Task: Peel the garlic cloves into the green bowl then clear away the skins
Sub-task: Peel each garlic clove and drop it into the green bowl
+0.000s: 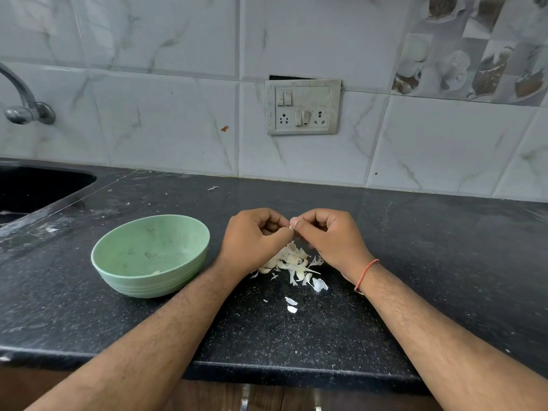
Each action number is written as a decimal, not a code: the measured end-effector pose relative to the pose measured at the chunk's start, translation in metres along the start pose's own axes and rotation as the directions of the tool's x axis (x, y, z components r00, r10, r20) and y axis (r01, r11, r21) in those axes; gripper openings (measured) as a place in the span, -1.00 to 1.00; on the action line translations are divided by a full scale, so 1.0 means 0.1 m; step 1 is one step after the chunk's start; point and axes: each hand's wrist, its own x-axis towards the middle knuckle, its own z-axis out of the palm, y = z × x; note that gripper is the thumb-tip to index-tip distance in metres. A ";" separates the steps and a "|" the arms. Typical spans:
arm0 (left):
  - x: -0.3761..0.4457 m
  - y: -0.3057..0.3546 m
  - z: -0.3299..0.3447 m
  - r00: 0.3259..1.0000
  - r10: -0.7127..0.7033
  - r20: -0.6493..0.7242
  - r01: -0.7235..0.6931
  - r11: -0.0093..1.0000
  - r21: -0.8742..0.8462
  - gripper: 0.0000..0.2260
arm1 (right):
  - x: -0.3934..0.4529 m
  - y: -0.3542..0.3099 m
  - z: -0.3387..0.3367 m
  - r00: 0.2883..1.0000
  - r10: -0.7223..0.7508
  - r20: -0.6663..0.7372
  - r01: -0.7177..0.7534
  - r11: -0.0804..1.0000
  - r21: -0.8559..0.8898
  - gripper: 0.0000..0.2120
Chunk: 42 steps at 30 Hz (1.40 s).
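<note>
Both the left hand [255, 235] and right hand [329, 235] pinch one small pale garlic clove [291, 228] between curled fingertips above the heap of papery white skins [292, 262] on the black speckled desk [415, 262], with the round pale-green bowl [118, 274] just left of the left hand, the nearer one for dropping the clove.
</note>
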 end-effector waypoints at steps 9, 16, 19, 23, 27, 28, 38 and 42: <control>0.02 -0.02 0.00 1.000 -0.005 0.013 0.005 1.000 0.003 -0.98 | 0.01 0.01 0.00 1.000 0.027 -0.003 -0.026 0.993 0.113 -0.89; 0.03 -0.03 0.00 1.000 -0.007 0.021 0.006 1.000 0.025 -0.99 | 0.00 0.04 0.00 0.999 -0.016 0.042 0.012 0.997 0.079 -0.96; 0.02 -0.02 0.00 1.000 -0.005 0.023 0.005 1.000 0.021 -0.99 | -0.01 0.02 0.00 0.999 -0.005 0.046 0.000 0.993 0.117 -0.95; 0.02 -0.01 0.00 1.000 0.014 0.004 -0.014 1.000 0.002 -0.97 | -0.01 0.01 -0.02 0.998 0.036 0.057 -0.044 0.987 0.155 -0.96; 0.02 -0.03 0.00 1.000 0.020 -0.017 -0.020 1.000 -0.021 -0.96 | -0.01 0.02 -0.04 0.998 0.033 0.048 -0.039 0.991 0.130 -0.97; 0.02 -0.03 0.00 1.000 0.022 -0.017 -0.022 1.000 -0.020 -0.96 | -0.01 0.02 -0.04 0.999 0.027 0.046 -0.032 0.993 0.117 -0.96; 0.05 -0.08 0.02 0.999 0.043 -0.016 -0.044 0.999 -0.027 -0.86 | -0.01 0.05 -0.02 0.997 -0.057 0.056 0.063 0.993 -0.098 -0.89; 0.07 -0.10 0.02 0.999 0.005 -0.043 -0.009 0.995 -0.097 -0.75 | -0.02 0.04 -0.03 0.995 -0.096 0.018 0.097 0.986 -0.135 -0.90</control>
